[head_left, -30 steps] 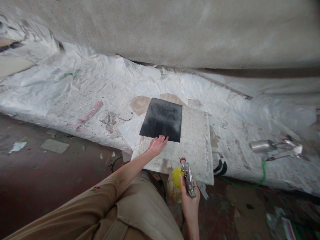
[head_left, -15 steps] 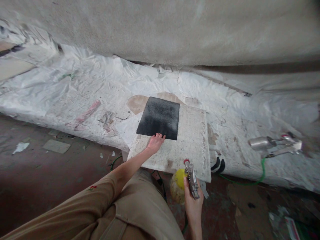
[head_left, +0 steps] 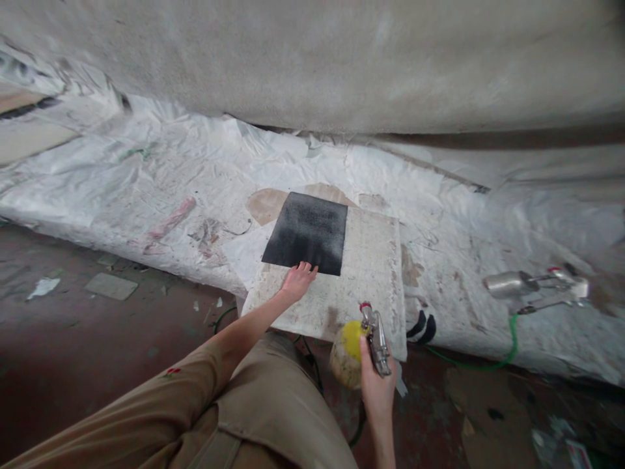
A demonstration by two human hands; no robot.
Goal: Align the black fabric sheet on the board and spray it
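Observation:
A black rectangular sheet (head_left: 310, 228) with a greyish, speckled sheen lies on a pale, paint-crusted board (head_left: 368, 267). At the sheet's near edge, my left hand (head_left: 299, 281) rests with its fingers spread, fingertips touching the edge. My right hand (head_left: 378, 384) is wrapped round the handle of a metal spray gun (head_left: 377, 345) with a red ring at its nozzle end. Beside the gun's body is its round, stained cup (head_left: 346, 365), yellow on top. The gun is over the board's near edge, apart from the sheet.
White plastic sheeting (head_left: 195, 163) covers the long bench. A second spray gun (head_left: 561, 284) with a metal cup lies at right, on a green hose (head_left: 512, 339). Two black curved pieces (head_left: 422, 327) sit beside the board. A grey covering hangs behind; scraps litter the red floor.
The view has shifted slightly. My left hand stays at the sheet's near edge, and the spray gun in my right hand has moved up a little. The sheet stays put on the board.

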